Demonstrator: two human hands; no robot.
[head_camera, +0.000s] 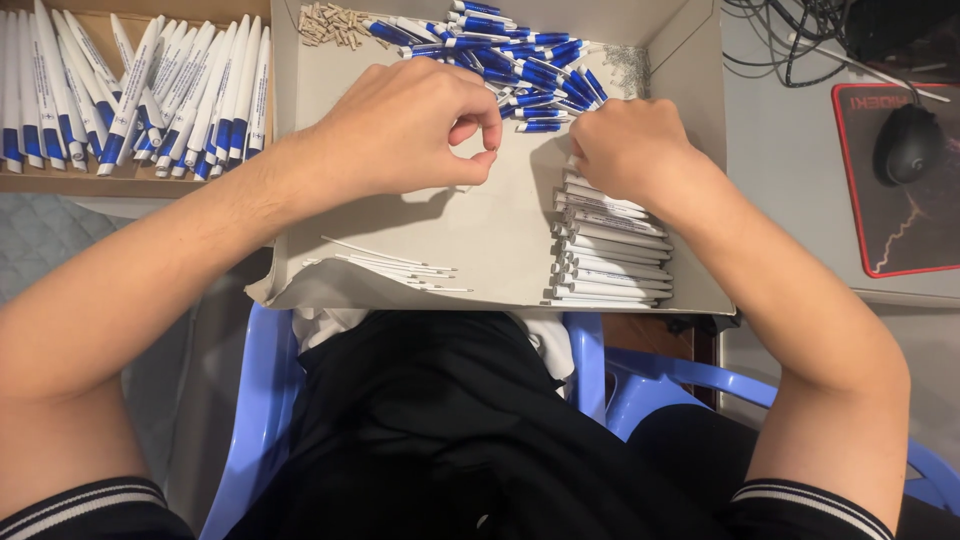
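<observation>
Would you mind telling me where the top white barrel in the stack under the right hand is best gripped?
Grip the top white barrel around its middle, coming from above. The barrels lie flat, side by side, lengthwise left to right, so only the upper face is free. The right hand already rests at that end of the stack.

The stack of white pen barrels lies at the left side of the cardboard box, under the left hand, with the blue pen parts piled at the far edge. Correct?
Not quite. The head view shows the stack of white pen barrels at the right side of the cardboard box, under the right hand. The blue pen parts do lie at the far edge.
</observation>
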